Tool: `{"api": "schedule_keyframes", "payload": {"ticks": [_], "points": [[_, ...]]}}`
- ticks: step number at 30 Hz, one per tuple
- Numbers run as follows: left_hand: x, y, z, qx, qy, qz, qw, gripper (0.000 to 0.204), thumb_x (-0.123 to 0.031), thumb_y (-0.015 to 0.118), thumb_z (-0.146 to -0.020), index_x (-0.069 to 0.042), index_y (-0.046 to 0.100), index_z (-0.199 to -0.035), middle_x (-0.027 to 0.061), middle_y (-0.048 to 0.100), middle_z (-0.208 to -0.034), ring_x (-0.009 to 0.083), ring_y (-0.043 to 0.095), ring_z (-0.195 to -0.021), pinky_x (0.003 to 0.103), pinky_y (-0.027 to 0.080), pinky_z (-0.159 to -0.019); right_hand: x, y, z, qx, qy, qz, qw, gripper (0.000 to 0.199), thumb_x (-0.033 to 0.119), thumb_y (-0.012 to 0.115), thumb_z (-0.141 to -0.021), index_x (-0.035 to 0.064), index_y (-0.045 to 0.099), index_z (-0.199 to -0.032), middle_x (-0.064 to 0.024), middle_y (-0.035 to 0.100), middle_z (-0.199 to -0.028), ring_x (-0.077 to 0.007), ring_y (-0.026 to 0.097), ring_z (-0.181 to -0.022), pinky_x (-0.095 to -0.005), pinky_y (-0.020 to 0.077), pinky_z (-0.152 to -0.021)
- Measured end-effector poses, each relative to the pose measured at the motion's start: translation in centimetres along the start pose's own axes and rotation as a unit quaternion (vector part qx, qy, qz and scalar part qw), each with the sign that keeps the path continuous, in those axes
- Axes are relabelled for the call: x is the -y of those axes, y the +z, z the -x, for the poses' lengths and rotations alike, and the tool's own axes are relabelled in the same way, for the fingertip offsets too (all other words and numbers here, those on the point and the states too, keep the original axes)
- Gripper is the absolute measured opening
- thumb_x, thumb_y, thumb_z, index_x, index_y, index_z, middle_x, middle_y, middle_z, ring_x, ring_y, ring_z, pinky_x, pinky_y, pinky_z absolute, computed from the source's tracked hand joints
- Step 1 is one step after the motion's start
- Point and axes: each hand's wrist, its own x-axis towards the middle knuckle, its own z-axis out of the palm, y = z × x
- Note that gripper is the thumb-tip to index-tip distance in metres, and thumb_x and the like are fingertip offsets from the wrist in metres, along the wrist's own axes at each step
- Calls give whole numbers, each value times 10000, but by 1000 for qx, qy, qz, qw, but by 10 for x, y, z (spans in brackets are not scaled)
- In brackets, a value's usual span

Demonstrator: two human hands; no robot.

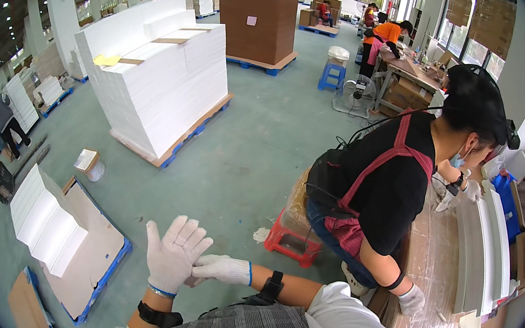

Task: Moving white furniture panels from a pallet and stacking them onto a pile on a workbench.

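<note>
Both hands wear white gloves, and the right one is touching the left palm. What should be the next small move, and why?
Probably a short tug: the right hand pinches at the palm side of the left hand, whose fingers are spread and upright. That looks like seating the white glove on the left hand, so pulling its cuff toward the wrist seems the likely next move. Neither hand holds any item.

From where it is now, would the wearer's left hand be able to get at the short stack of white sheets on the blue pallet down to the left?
Probably not without stepping or bending. The left hand is raised, fingers spread, with the right hand touching its glove. The white sheets lie low on the blue pallet, on the floor. Nothing blocks the way.
</note>
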Motion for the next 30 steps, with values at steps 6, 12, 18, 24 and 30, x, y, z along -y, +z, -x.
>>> {"api": "schedule_keyframes", "payload": {"ticks": [6, 12, 18, 24, 30], "points": [[5, -11, 2, 43, -8, 9, 999, 825, -687, 210, -997, -20, 509, -1380, 194, 540, -1403, 413, 502, -1285, 589, 319, -1137, 5, 8, 7, -17, 27, 24, 999, 605, 452, 539, -995, -79, 567, -1283, -151, 653, -1164, -222, 642, -1062, -332, 505, -976], [13, -9, 7, 46, -21, 10, 999, 826, -689, 210, -996, -23, 520, -1375, 189, 561, -1380, 406, 510, -1274, 580, 323, -1137, 9, 13, 10, -67, 45, 106, 991, 619, 518, 581, -955, -58, 656, -1167, -146, 697, -1062, -214, 671, -983, -317, 523, -933], [14, -12, 18, 46, -20, 12, 999, 840, -691, 184, -996, -25, 491, -1405, 183, 561, -1382, 393, 512, -1276, 574, 312, -1142, -2, 20, 11, -95, 71, 153, 981, 582, 512, 587, -952, -31, 683, -1139, -132, 713, -1039, -207, 679, -967, -310, 526, -904], [12, -16, 22, 72, -24, 22, 997, 854, -700, 158, -990, -41, 449, -1449, 177, 542, -1415, 396, 495, -1307, 581, 298, -1146, -5, 23, 10, -65, 52, 130, 988, 535, 495, 567, -972, -6, 706, -1094, -100, 715, -989, -189, 674, -927, -301, 528, -872], [9, -15, 26, 90, -29, 10, 996, 849, -696, 144, -992, -55, 428, -1472, 183, 508, -1456, 412, 470, -1341, 599, 304, -1134, -10, 25, 5, -1, 32, 115, 993, 496, 480, 539, -995, 20, 722, -1030, -65, 705, -923, -166, 655, -871, -302, 530, -851]]}}
